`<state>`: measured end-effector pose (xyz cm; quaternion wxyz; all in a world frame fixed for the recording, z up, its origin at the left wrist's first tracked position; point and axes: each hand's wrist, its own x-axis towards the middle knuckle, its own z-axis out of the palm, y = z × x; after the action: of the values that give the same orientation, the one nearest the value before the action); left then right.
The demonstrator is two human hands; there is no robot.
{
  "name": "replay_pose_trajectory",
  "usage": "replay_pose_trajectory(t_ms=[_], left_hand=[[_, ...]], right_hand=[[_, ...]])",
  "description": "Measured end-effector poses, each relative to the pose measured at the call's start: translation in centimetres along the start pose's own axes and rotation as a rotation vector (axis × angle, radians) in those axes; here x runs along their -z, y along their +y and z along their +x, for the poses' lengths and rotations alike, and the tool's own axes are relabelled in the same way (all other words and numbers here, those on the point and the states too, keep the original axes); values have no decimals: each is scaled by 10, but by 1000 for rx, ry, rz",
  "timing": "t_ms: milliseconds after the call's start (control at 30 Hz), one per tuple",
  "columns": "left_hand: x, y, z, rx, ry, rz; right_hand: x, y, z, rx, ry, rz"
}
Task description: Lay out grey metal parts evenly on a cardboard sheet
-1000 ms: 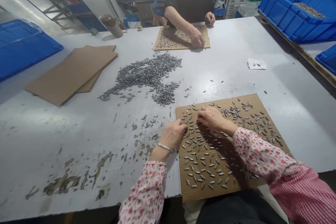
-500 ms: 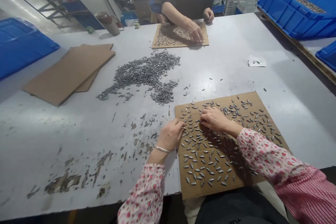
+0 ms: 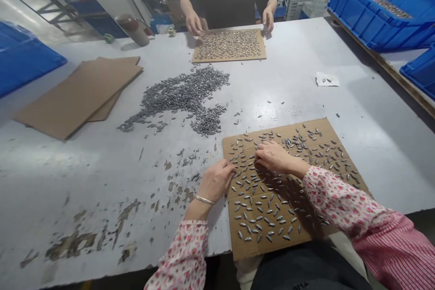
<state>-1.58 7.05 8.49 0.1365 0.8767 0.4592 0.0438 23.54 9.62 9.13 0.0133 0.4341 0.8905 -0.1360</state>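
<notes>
A brown cardboard sheet (image 3: 343,176) lies at the table's near edge, strewn with several small grey metal pieces (image 3: 268,210). My left hand (image 3: 215,181) rests at the sheet's left edge, fingers curled, fingertips among the pieces. My right hand (image 3: 272,155) lies on the sheet's upper middle, fingers bent down onto the pieces. What either hand holds is hidden. A large heap of the same grey pieces (image 3: 185,95) spreads over the table beyond the sheet.
A person across the table has both hands at a second cardboard sheet (image 3: 229,45) covered with pieces. Bare cardboard sheets (image 3: 78,95) lie at left. Blue crates (image 3: 367,9) stand at right, another at far left (image 3: 23,61). A cup (image 3: 132,29) and a paper scrap (image 3: 326,79) sit on the worn table.
The person opposite has lifted a hand off their sheet and now has both hands at its far corners. My own hands stay at the same spot on my sheet.
</notes>
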Motion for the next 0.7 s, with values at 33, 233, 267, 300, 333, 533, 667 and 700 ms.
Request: replay_pose_trajectory(t_ms=[33,233,267,300,333,533,667,700], left_hand=[[2,0,-1,10,0,-20],[23,17,7,105,17,-100],[26,23,12,108,13,-100],[28,28,17,112,9,-97],[29,33,22,119,4,-91],[19,49,54,167,-35,-18],[7,48,63,163,-73,24],[4,46,63,155,-84,36]], right_hand=[[1,-1,1,-6,4,-8],[5,2,2,-100,64,22],[5,4,2,-128,81,43],[5,6,3,-150,99,65],[5,9,3,-162,114,83],[2,11,11,-79,108,66],[7,3,13,-56,71,0],[10,2,12,-62,66,-7]])
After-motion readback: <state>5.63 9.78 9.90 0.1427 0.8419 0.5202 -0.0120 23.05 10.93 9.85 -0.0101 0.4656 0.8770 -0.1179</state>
